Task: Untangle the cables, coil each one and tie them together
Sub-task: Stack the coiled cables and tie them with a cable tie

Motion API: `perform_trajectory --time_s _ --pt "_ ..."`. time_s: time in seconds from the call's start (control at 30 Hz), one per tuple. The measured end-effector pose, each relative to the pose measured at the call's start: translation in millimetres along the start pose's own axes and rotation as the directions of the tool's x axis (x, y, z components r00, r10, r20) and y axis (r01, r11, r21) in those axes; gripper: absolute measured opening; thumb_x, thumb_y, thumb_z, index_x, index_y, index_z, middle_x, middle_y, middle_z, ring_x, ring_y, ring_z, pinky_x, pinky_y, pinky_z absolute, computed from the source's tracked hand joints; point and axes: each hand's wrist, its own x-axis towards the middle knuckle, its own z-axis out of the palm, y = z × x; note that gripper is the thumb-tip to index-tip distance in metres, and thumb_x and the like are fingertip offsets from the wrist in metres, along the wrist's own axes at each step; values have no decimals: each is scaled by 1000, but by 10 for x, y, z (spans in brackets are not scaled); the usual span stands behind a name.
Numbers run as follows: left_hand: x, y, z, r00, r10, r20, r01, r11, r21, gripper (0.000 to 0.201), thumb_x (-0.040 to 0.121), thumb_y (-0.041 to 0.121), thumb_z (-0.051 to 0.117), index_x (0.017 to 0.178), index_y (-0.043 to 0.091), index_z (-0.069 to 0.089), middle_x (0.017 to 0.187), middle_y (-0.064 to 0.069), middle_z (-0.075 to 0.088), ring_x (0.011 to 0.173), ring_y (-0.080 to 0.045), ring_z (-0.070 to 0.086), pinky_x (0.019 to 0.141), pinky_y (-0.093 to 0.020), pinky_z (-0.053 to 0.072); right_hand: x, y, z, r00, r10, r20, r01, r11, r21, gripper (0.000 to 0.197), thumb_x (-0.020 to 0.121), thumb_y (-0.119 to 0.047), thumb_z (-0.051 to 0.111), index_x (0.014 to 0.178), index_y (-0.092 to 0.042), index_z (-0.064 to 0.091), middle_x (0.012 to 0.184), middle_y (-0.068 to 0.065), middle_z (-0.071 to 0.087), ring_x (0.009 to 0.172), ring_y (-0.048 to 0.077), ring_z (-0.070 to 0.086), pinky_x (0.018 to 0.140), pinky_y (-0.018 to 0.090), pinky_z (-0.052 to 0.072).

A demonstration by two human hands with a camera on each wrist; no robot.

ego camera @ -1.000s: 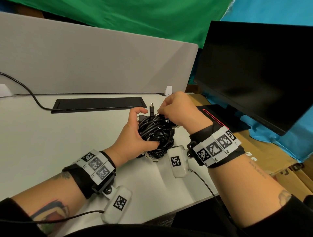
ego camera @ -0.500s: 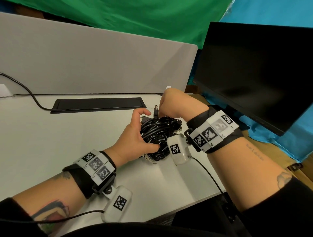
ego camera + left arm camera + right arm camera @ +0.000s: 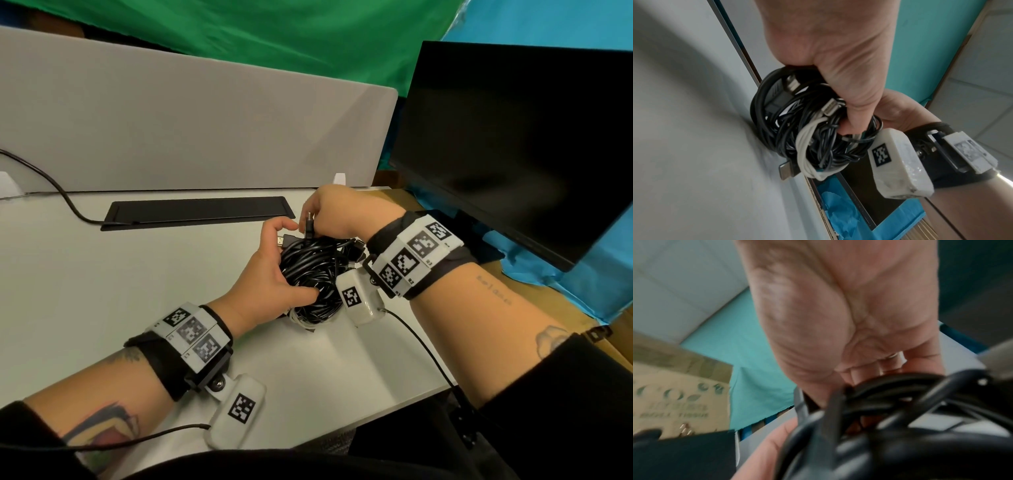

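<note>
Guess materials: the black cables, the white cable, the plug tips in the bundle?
Black cables: rubbery plastic sheath, slight sheen, bends in loose loops without kinking.
White cable: smooth plastic sheath, thinner, folded into several strands.
Plug tips: bare metal shells by their silvery shine; the flat plug at the bottom looks the same. Exact alloy cannot be told.

The bench (image 3: 102, 291) lies bare across the left and lower middle of the head view. At the top a grey partition (image 3: 188, 130) walls off its far edge, with a black tray (image 3: 198, 210) lying flat just before it. A monitor (image 3: 513, 137) blocks the upper right. The cable bundle (image 3: 315, 274) and both hands fill the centre.
</note>
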Motion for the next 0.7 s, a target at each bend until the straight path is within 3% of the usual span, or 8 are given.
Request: perform_trajectory --time_s 0.1,0.2,0.33,0.4,0.47,0.57,0.63,0.7 --pt "-3 -4 -9 1000 -7 7 7 1000 -23 86 61 4 77 124 41 32 85 10 67 73 -15 69 64 -28 55 6 24 2 999 47 9 -47 995 84 25 88 -12 63 110 -10 73 101 5 70 95 25 64 89 36 55" --pt "-11 -7 1 999 -10 31 11 999 -40 87 61 2 76 124 41 32 87 7 65 73 -16 69 64 -29 55 -1 84 -11 987 128 101 -144 975 169 26 86 -21 69 106 -5 71 101 10 71 95 28 68 93 43 55" --pt "-5 -8 11 1000 -5 31 7 999 -36 87 59 5 77 125 40 32 88 7 65 74 -16 69 65 -28 55 -22 153 41 940 228 252 -326 812 484 28 81 -7 69 106 6 69 92 21 70 84 37 69 93 57 55" --pt "2 -10 -1 1000 -9 23 10 1000 -24 86 58 6 77 124 39 33 85 9 66 71 -14 69 61 -26 54 -13 170 65 949 225 219 -310 787 533 29 79 -8 71 105 4 71 94 20 69 85 36 68 92 56 55" --pt "5 -20 -15 1000 -9 14 9 1000 2 85 57 8 78 124 38 34 84 10 67 69 -13 69 60 -24 54 6 202 104 970 207 126 -241 782 575 26 81 -8 72 106 1 72 94 15 69 87 30 69 87 44 60" --pt "23 -31 -45 1000 -11 -14 11 999 35 79 57 13 78 121 38 39 87 7 71 73 -13 70 65 -25 54 5 267 148 987 161 -13 -103 686 721 3 88 -5 70 89 -3 67 76 3 65 70 11 62 57 14 51" --pt "45 -37 -86 999 -30 -25 30 999 27 73 58 15 79 117 38 42 92 4 73 80 -16 73 70 -26 55 -16 290 164 984 152 -91 -32 655 755 17 91 -10 70 77 -9 60 73 1 67 62 7 62 47 9 45" --pt "64 -39 -131 998 -54 -21 55 998 18 70 59 17 80 116 38 45 97 4 73 86 -19 74 75 -30 57 -31 289 184 978 132 -162 45 623 781 23 94 -9 67 75 -10 55 76 4 68 63 9 64 48 7 44"
